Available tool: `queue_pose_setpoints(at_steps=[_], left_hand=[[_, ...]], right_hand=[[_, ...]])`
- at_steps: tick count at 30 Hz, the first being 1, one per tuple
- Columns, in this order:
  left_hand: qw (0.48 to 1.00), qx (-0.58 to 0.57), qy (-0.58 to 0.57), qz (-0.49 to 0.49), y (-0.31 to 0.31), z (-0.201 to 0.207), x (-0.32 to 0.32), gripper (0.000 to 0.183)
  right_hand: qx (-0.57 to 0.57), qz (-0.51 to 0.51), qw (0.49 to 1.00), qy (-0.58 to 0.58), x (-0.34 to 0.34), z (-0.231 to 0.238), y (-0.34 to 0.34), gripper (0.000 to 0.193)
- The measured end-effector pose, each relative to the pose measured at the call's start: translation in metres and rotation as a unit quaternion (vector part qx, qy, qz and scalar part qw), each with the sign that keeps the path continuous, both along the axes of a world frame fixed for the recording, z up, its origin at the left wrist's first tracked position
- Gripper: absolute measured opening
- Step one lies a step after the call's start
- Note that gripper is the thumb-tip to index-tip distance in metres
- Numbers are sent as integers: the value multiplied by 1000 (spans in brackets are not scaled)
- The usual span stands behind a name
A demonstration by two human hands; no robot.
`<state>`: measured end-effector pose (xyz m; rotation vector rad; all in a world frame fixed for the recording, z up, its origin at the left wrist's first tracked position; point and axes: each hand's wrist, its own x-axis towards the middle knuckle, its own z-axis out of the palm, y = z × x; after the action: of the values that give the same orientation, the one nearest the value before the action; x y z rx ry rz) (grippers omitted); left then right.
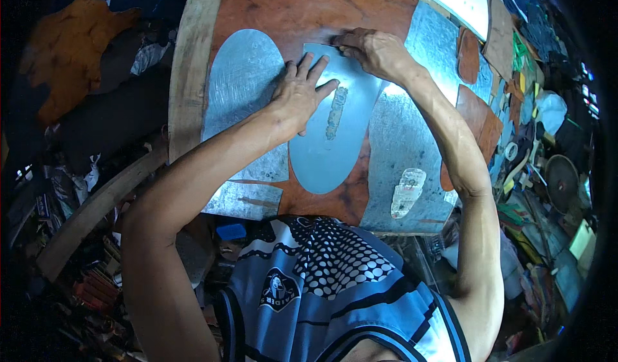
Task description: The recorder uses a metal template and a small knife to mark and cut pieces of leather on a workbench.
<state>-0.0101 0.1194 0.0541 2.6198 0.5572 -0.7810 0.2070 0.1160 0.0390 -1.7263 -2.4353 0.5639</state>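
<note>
A smooth grey sheet template (322,162), rounded at its near end and cut straighter at its far end, lies on a large piece of brown leather (309,4). A rough, crusty strip runs down its middle. My left hand (299,95) rests on the template's left side with its fingers spread, pressing it down. At the template's far right corner, my right hand (380,54) is closed, fingers curled close to the leather. Its fingertips are dark and blurred, so what they hold cannot be made out.
Scratched metal sheet with a rounded top (241,72) lies left of the template. Another metal sheet (402,143) at right bears a small sole-shaped piece (408,193). Brown leather scraps (468,56) lie farther right. Tools and clutter crowd the right; orange-brown leather (71,46) lies far left.
</note>
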Motion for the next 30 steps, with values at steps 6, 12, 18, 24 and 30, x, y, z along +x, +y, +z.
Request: queue_pose_setpoints(at_steps=[6, 12, 18, 24, 30], left_hand=[[1000, -1, 1, -3, 1, 0, -1, 118], [1000, 18, -4, -11, 0, 1, 2, 120], [1000, 8, 10, -1, 1, 5, 2, 121], [1000, 14, 20, -11, 1, 4, 4, 122], [998, 36, 26, -53, 0, 4, 8, 124]], right_hand=[[-97, -61, 993, -33, 22, 6, -22, 28], [-84, -72, 993, -29, 47, 9, -43, 28], [-61, -106, 991, -47, 66, 5, -69, 28], [-68, -232, 970, 24, 86, 23, -132, 25], [4, -435, 867, 243, 12, 11, -155, 36]])
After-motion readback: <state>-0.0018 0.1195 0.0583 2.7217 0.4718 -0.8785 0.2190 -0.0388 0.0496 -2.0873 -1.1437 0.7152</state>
